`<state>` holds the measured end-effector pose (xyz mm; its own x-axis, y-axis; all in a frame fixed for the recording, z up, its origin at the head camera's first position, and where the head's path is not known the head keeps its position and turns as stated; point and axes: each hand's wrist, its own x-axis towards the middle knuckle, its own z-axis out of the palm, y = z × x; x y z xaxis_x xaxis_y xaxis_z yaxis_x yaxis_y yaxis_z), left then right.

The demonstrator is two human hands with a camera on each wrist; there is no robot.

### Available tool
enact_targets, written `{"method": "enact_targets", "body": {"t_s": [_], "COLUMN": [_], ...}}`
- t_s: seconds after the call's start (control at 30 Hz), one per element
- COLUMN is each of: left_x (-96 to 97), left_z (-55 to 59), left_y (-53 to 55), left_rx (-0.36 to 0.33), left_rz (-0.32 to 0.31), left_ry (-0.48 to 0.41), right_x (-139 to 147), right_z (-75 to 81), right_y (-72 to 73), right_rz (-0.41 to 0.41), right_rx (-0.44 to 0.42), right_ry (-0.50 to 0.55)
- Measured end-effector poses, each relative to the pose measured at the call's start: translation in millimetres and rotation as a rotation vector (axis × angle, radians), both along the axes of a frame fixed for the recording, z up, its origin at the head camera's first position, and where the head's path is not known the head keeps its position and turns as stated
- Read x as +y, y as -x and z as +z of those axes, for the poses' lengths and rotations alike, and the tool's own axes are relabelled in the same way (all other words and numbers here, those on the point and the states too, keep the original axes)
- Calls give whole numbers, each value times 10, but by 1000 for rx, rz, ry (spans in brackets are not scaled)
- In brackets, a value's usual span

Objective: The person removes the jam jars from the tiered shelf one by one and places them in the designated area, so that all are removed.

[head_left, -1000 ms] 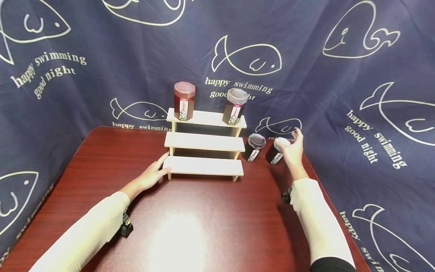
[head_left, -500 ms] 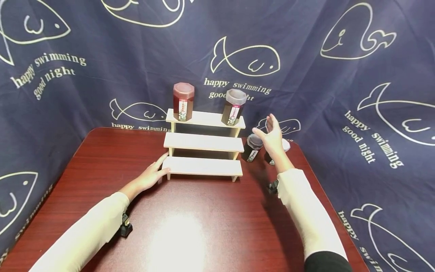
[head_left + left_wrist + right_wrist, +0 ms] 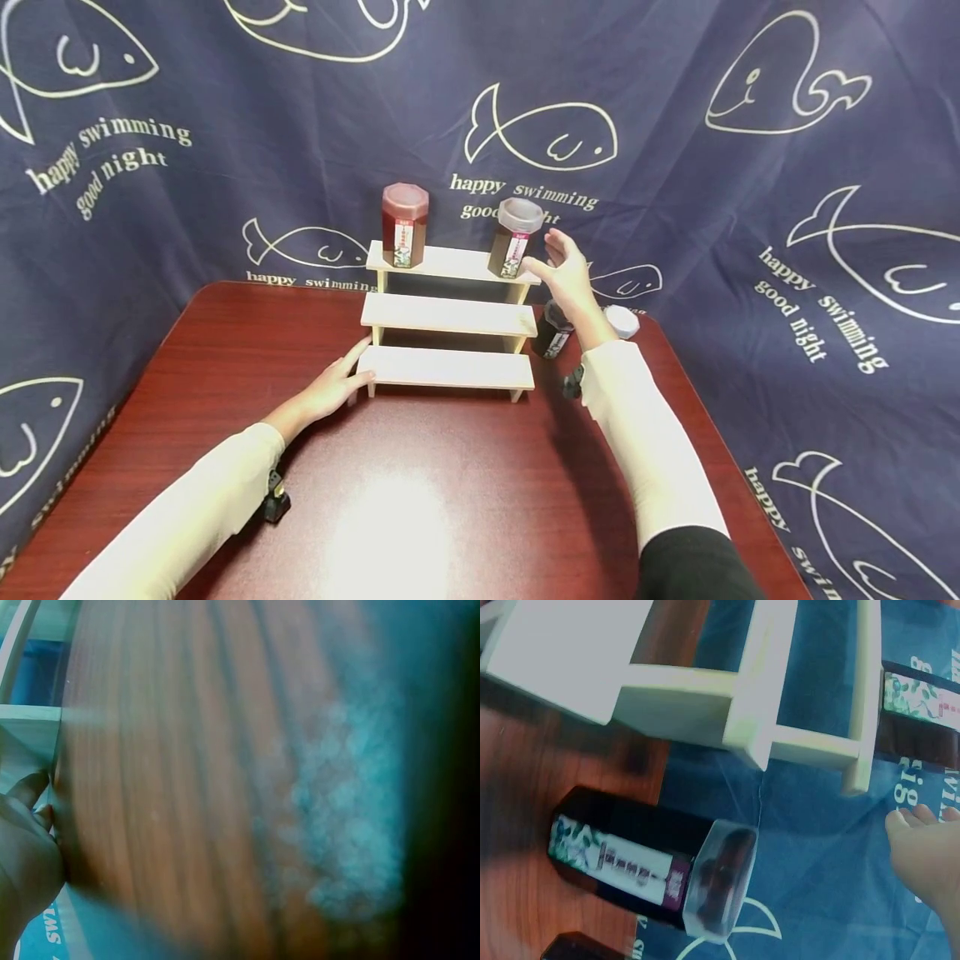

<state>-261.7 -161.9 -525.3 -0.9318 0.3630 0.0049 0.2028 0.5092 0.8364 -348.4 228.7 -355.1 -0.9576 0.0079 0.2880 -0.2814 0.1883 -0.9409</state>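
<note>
A pale three-step display shelf (image 3: pixel 448 367) stands toward the back of the table. Its left end is touched by my left hand (image 3: pixel 326 393), fingers stretched along the side and thumb at the lowest step. On the top step, a dark labelled jar with a clear lid (image 3: pixel 516 237) stands at the right end, and a red-lidded jar (image 3: pixel 405 227) stands at the left. My right hand (image 3: pixel 572 279) is raised just right of the clear-lidded jar, thumb and fingers spread apart with nothing between them. The right wrist view shows that hand (image 3: pixel 930 851) below the jar's label.
Right of the shelf, a dark jar (image 3: pixel 553 335) stands on the table, partly behind my right hand. Farther right is a white-lidded jar (image 3: pixel 622 322), mostly covered by the forearm. A blue fish-print curtain (image 3: pixel 315 150) hangs close behind the reddish-brown table (image 3: pixel 480 500).
My right hand has left the white-lidded jar, passing left and up over the other table jar to beside the top step's clear-lidded jar. My left hand has stayed at the shelf.
</note>
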Motion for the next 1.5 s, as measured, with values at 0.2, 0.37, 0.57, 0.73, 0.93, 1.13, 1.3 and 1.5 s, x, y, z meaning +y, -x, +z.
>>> {"method": "enact_targets", "body": {"t_s": [0.2,0.37,0.57,0.73,0.93,1.13,1.3,1.5], "left_x": [-3,-3,-22,-15,-14,-3,2,2], "left_z": [-3,-22,-28,-17,-18,-34,-35,-47], "left_y": [4,3,9,5,7,26,31,42], "left_rx": [9,37,29,4,5,-6,-5,-6], "left_rz": [-1,10,10,3,6,2,-1,3], "left_ry": [1,16,23,2,-2,-3,-6,-16], "right_x": [-147,-294,-485,-632,-763,-800,-786,-731], "right_z": [-11,-67,-86,-125,-154,-169,-170,-157], "right_y": [70,91,97,114,159,196,206,206], "right_rz": [-57,-97,-191,-410,-515,-562,-579,-571], "right_rx": [-1,18,42,49,26,-3,18,29], "right_ry": [-29,-35,-56,-157,-216,-252,-233,-221]}}
